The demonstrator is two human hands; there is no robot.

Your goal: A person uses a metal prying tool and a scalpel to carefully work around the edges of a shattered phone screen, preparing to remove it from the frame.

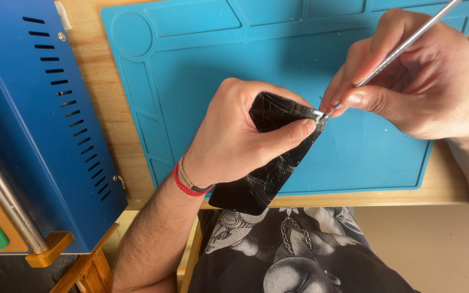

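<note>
Two bare hands work over a blue mat (191,65) on a wooden table (109,108). The left hand (234,141) is wrapped tight around a black phone (267,179) with a badly cracked glass face (white lines run all over it). The phone is tilted and lifted, with its low corner past the table edge, near the person's dark printed shirt (299,255). The right hand (424,81) pinches a thin metal tool (403,46) between thumb and fingers, like a pencil. The tool's tip touches the phone's top corner, right by the left thumb. A red bracelet (183,184) sits on the left wrist. A big blue metal box (33,119) with slots stands at the left side.
</note>
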